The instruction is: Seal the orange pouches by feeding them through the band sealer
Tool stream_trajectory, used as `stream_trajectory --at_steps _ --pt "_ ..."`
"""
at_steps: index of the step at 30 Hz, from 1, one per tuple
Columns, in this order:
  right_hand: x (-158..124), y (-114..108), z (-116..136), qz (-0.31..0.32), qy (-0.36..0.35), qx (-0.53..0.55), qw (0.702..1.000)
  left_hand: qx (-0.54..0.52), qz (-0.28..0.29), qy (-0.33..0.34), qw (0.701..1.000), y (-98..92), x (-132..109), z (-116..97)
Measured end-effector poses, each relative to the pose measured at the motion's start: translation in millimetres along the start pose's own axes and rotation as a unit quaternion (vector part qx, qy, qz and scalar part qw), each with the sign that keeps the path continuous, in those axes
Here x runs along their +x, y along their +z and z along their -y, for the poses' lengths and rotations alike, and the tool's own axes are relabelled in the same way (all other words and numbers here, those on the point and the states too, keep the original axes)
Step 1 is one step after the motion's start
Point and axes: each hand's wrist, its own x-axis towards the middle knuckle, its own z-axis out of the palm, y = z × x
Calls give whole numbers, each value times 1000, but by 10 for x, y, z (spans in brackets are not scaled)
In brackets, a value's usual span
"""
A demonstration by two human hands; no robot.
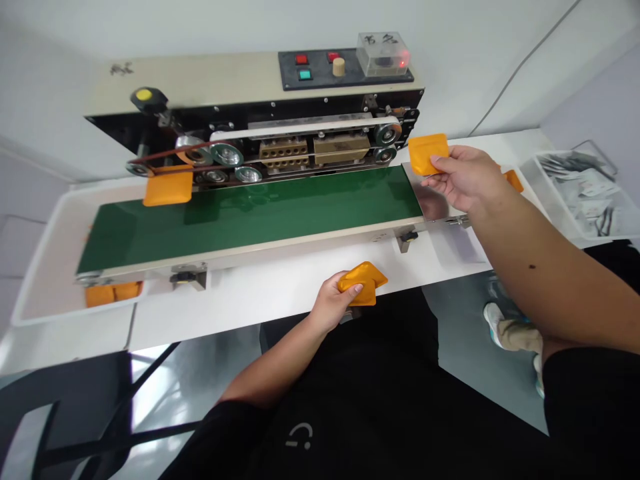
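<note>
Between the thumb and fingers of my right hand point(467, 177) is one orange pouch point(425, 150), raised at the right end of a band sealing machine point(200, 80). My left hand point(333, 301) grips a few orange pouches point(364, 280), fanned over one another, in front of the table edge. Another orange pouch point(169, 187) sits at the machine's left end, its upper edge by the rollers and its body over the green conveyor belt point(280, 213). The right-hand pouch is apart from the belt.
A white bin point(37, 267) with orange pouches stands under the belt's left end. At the far right, a white bin point(555, 193) holds silvery packets point(593, 187). A control panel point(320, 70) tops the machine. Another person's shoe point(494, 323) shows on the floor, lower right.
</note>
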Motion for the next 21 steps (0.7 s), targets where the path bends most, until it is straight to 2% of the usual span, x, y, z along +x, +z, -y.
stream_trajectory --at_steps 9,15,18,21 --pt "105 305 -6 43 21 -67 997 -4 -5 2 1000 -54 31 -40" --pt "271 525 -118 102 23 -44 994 -15 -6 0 1000 -65 27 -62" --pt "180 538 -137 114 9 -64 991 -17 -7 1 1000 -67 18 -76" --pt "-121 384 -193 92 -47 -88 991 -21 -13 10 1000 -67 12 -84"
